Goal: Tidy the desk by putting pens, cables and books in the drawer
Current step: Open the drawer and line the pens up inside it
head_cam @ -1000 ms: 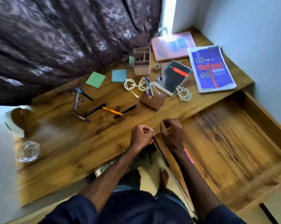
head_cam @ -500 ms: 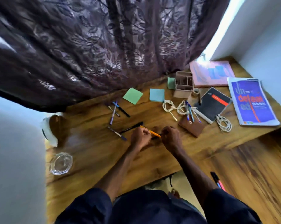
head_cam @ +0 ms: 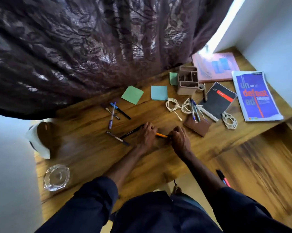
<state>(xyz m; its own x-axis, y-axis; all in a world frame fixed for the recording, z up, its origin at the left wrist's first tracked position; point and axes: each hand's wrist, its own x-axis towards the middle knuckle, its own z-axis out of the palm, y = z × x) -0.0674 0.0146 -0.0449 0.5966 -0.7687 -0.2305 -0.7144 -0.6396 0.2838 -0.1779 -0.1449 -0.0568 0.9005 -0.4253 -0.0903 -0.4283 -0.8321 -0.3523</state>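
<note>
Both hands down on the brown wooden desk (head_cam: 91, 157), close together near its middle. Left hand (head_cam: 146, 137) with fingers curled over the left end of the slim orange pen (head_cam: 161, 135), just where the end of a long black pen (head_cam: 131, 132) meets it (cannot tell which of the two, if either, is truly gripped). Right hand (head_cam: 180, 142) closed in a pinch on the dark right tip of the orange pen, thumb and fingers bunched.

Just left of the long black pen, a dark pen with a blue tip (head_cam: 117, 138), flat on the wood. Farther back, three crossed pens: a purple pen (head_cam: 111, 116), a blue-capped black pen (head_cam: 121, 111), a short grey pen (head_cam: 115, 116). Behind those, a green sticky note (head_cam: 132, 95) and a light blue sticky note (head_cam: 159, 93).

To the right, a coiled white cable (head_cam: 173, 105) and a second white cable (head_cam: 186, 105) near a brown leather pouch (head_cam: 196, 127), with blue ballpoints (head_cam: 194, 108) lying across the pouch. A third white cable (head_cam: 229, 120) in front of the black notebook with a red stripe (head_cam: 217, 100). Beside the notebook, a blue paperback book (head_cam: 256, 96); behind it, a pink flat book (head_cam: 215, 67) and a beige plastic organiser (head_cam: 187, 80).

Open wooden drawer (head_cam: 268, 157) at the right, lower than the desktop, with black and pink markers (head_cam: 223, 179) near its left side. Clear glass ashtray (head_cam: 56, 177) at the near left corner.
</note>
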